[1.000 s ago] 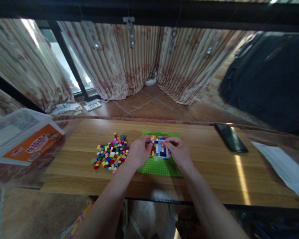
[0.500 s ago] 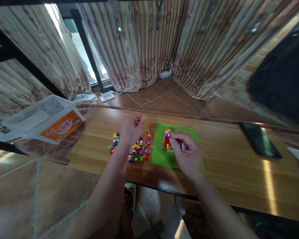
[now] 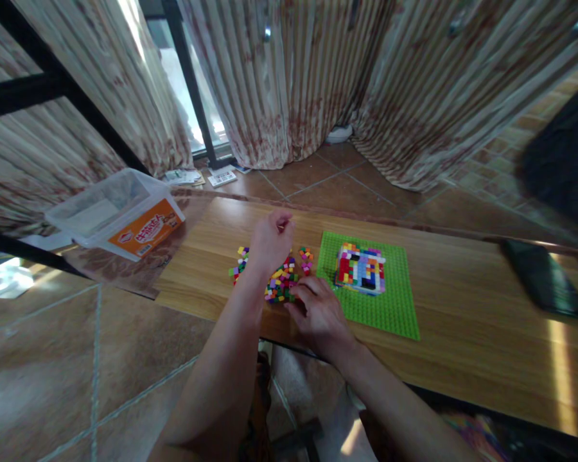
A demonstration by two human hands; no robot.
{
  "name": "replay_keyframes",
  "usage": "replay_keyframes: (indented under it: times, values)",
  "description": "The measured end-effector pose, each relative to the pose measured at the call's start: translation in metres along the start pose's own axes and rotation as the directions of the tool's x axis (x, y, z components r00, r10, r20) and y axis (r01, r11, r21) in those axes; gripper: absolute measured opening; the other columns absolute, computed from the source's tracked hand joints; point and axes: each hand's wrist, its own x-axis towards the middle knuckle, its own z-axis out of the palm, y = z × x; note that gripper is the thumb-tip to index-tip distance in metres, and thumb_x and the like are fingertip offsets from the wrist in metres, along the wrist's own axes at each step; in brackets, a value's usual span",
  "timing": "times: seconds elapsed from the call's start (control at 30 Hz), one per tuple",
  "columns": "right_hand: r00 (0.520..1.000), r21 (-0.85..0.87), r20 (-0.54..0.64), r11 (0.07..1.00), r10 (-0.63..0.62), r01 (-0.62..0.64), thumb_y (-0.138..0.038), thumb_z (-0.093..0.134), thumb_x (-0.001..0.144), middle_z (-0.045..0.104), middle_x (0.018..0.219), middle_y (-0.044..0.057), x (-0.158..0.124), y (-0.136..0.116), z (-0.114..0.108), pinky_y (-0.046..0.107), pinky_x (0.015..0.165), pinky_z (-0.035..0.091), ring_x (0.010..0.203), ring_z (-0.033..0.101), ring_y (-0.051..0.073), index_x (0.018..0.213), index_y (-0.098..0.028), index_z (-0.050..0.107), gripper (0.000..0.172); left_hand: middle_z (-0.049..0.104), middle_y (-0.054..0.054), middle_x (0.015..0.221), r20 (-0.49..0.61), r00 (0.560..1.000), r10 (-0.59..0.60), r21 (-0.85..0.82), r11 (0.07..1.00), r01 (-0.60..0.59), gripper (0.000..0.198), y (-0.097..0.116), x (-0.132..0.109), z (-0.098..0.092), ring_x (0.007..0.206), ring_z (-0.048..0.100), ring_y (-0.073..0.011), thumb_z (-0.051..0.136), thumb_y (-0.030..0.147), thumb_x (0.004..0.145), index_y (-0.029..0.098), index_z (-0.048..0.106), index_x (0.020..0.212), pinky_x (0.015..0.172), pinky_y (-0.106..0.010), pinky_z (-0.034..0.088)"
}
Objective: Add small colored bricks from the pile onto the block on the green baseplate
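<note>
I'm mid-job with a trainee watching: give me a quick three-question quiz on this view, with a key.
1. True or false: the brick build sits on the green baseplate.

2. Which hand is at the near edge of the loose bricks?
A) left
B) right

3. Fill in: the label on the clear plastic bin is mostly ____.

Key:
1. True
2. B, the right hand
3. Orange

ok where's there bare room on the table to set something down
The widest bare stretch of wooden table lies between the green baseplate and the black phone. Another lies between the loose bricks and the plastic box. It's crowded around those bricks, with the left hand over them and the right hand at their near side.
</note>
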Motion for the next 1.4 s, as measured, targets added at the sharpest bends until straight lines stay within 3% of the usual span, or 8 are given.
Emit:
replay_keyframes:
  times: [0.7,0.87,0.97,1.07,1.17,1.27,1.33,1.4]
  values:
    - [1.000,-0.085,-0.005,0.996,0.025,-0.025,-0.020,0.059,0.087,0.069,0.106,0.013,0.003,0.003,0.002,0.047,0.087,0.049,0.098,0.057,0.030,0.105,-0.018,0.067,0.020,0.075,-0.008,0.095,0.064,0.998,-0.014,0.050,0.999,0.011,0.022,0.010,-0.006,0.004,0.085,0.068,-0.0169,0.055,0.016,0.085,0.014,0.070,0.102,0.084,-0.031,0.055]
    - [0.997,-0.034,-0.069,0.999,0.019,-0.022,-0.019,0.055,0.089,0.069,0.105,0.012,0.002,0.000,-0.002,0.045,0.088,0.050,0.098,0.059,0.028,0.107,-0.019,0.065,0.021,0.075,-0.008,0.092,0.062,0.998,-0.017,0.040,0.999,0.015,0.022,0.009,-0.005,0.005,0.084,0.068,-0.0171,0.056,0.016,0.084,0.014,0.070,0.100,0.082,-0.031,0.055]
    - [0.989,0.032,-0.143,0.999,0.031,-0.026,-0.022,0.054,0.091,0.068,0.108,0.011,0.002,-0.001,-0.013,0.043,0.089,0.052,0.100,0.061,0.026,0.113,-0.020,0.062,0.024,0.074,-0.006,0.088,0.137,0.991,-0.008,-0.018,1.000,0.011,0.017,0.011,-0.005,0.002,0.080,0.067,-0.0159,0.057,0.018,0.084,0.014,0.071,0.094,0.076,-0.028,0.054]
    - [0.974,0.070,-0.219,0.996,0.060,-0.046,-0.022,0.054,0.092,0.066,0.112,0.010,0.003,0.000,-0.028,0.041,0.091,0.052,0.106,0.062,0.024,0.120,-0.022,0.058,0.029,0.069,-0.002,0.074,0.357,0.934,0.017,-0.118,0.993,0.027,0.020,0.018,-0.009,-0.003,0.068,0.063,-0.0132,0.056,0.028,0.087,0.015,0.069,0.079,0.064,-0.023,0.051]
    - [0.946,0.071,-0.308,0.994,0.102,-0.084,-0.022,0.054,0.092,0.067,0.111,0.008,0.005,0.005,-0.044,0.040,0.089,0.054,0.102,0.064,0.023,0.120,-0.025,0.058,0.029,0.062,0.001,0.062,0.632,0.774,0.024,-0.184,0.975,0.121,0.029,0.026,-0.016,-0.007,0.057,0.056,-0.0110,0.054,0.037,0.089,0.015,0.067,0.075,0.054,-0.021,0.045]
    - [0.914,0.080,-0.378,0.989,0.147,-0.126,-0.024,0.057,0.090,0.068,0.111,0.008,0.006,0.012,-0.054,0.041,0.088,0.054,0.100,0.065,0.023,0.118,-0.026,0.059,0.028,0.062,0.001,0.065,0.779,0.625,0.051,-0.250,0.939,0.235,0.022,0.034,-0.021,-0.007,0.058,0.055,-0.0097,0.059,0.035,0.087,0.015,0.067,0.082,0.055,-0.020,0.045]
    - [0.898,0.111,-0.401,0.983,0.181,-0.148,-0.024,0.060,0.088,0.068,0.111,0.008,0.006,0.016,-0.059,0.041,0.088,0.055,0.100,0.065,0.023,0.117,-0.025,0.060,0.029,0.064,0.001,0.071,0.800,0.595,0.077,-0.305,0.906,0.293,0.016,0.039,-0.023,-0.004,0.061,0.056,-0.0090,0.063,0.030,0.083,0.015,0.066,0.087,0.058,-0.020,0.046]
    - [0.887,0.173,-0.401,0.970,0.227,-0.170,-0.023,0.062,0.086,0.068,0.112,0.008,0.007,0.019,-0.061,0.041,0.088,0.055,0.099,0.066,0.023,0.116,-0.024,0.061,0.030,0.065,0.001,0.074,0.789,0.608,0.085,-0.338,0.887,0.314,0.013,0.042,-0.024,0.000,0.062,0.056,-0.0083,0.066,0.024,0.080,0.015,0.066,0.089,0.059,-0.020,0.046]
